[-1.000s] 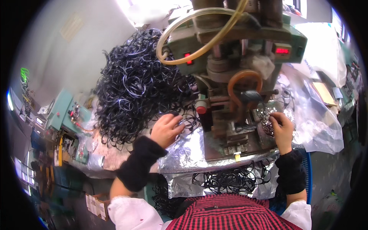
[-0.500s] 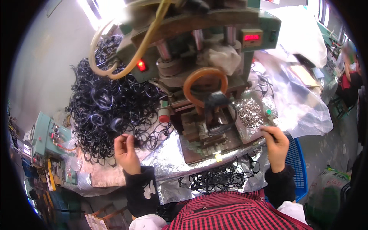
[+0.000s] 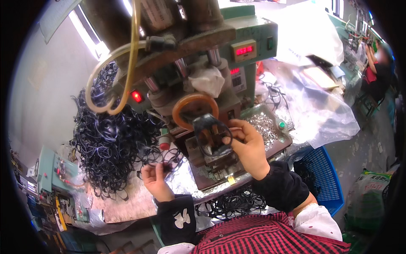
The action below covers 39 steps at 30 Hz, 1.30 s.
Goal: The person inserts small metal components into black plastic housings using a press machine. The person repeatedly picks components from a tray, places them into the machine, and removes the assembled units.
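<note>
At the press [image 3: 251, 40], my right hand [image 3: 251, 148] reaches in beside a black band loop [image 3: 202, 142] at the tooling, under an orange-brown ring [image 3: 176, 120]. Its thumb and fingers are pinched at the loop's right edge; whatever they hold is too small or hidden to name. My left hand [image 3: 155, 184] is closed, thumb against fingers, over the table edge by loose black bands. Whether a band is between those fingers cannot be made out. A tray of small shiny metal pieces [image 3: 259, 122] lies just right of the press.
A large heap of black bands [image 3: 103, 139] fills the table's left side. More bands [image 3: 234, 202] lie on foil in front of me. A blue basket [image 3: 336, 186] stands at right, near clear plastic sheeting [image 3: 313, 110]. Another person [image 3: 376, 76] sits at far right.
My right hand has moved left from the metal pieces to the band loop at the press. My left hand has shifted slightly right and nearer. The whole view has turned.
</note>
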Tool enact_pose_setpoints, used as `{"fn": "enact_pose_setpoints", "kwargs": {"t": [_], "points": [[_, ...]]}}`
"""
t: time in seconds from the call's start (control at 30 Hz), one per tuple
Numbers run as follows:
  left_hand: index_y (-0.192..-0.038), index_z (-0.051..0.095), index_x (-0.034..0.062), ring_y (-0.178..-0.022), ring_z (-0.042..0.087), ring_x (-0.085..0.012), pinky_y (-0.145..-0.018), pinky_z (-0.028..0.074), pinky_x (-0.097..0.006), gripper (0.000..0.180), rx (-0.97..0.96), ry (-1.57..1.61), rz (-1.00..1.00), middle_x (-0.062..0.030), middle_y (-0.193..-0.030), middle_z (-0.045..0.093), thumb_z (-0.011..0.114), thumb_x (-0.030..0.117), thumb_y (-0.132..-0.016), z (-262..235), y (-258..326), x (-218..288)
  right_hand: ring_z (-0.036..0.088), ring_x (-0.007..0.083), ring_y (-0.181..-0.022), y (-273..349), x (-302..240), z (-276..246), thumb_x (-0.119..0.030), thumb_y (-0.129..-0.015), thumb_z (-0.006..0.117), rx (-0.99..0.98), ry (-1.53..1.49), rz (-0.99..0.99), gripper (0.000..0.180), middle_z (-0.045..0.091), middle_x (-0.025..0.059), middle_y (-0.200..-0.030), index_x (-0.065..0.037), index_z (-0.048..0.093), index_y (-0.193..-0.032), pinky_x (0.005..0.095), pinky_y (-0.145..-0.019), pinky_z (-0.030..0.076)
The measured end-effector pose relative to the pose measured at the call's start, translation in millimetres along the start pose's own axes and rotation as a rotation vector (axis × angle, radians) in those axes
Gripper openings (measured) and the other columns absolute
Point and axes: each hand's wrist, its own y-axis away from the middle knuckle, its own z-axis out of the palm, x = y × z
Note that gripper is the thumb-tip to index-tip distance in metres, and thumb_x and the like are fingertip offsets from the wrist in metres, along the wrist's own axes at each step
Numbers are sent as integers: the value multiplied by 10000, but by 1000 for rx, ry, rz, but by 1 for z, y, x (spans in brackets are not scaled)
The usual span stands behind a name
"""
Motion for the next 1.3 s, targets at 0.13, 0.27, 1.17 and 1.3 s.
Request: {"fn": "enact_pose_setpoints", "kwargs": {"t": [0.13, 0.27, 1.17, 1.3], "points": [[-1017, 515, 49, -874, 598, -167, -808, 542, -335, 82, -154, 195, 352, -59, -955, 585, 528, -17, -970, 54, -5, 96, 624, 111, -938, 1, -5, 8, 35, -844, 664, -39, -113, 82, 439, 678, 75, -988, 40, 531, -1262, 230, -842, 483], [-1057, 500, 13, -887, 564, -169, -871, 493, -335, 137, -299, 208, 378, -72, -961, 562, 536, -54, -943, 79, -19, 119, 626, 124, -980, 14, -22, 24, 37, -857, 615, -6, -202, 111, 465, 661, 99, -1085, 34, 498, -1307, 244, -879, 478], [-1096, 591, -13, -1061, 633, -233, -944, 469, -336, 316, -489, -288, 339, -175, -1115, 683, 699, -55, -802, 79, 61, 104, 585, 315, -865, -49, 45, -84, -94, -755, 702, 64, 1428, -597, 63, 606, 103, -844, -68, 682, -809, 424, -704, 480], [-1010, 623, -18, -989, 632, -229, -929, 468, -345, 160, -24, -551, 374, -152, -1039, 674, 600, -63, -858, 11, 46, 94, 623, 292, -822, -27, 28, -108, -43, -803, 713, 281, 1152, -585, 76, 664, 108, -851, -36, 695, -877, 366, -730, 483]]}}
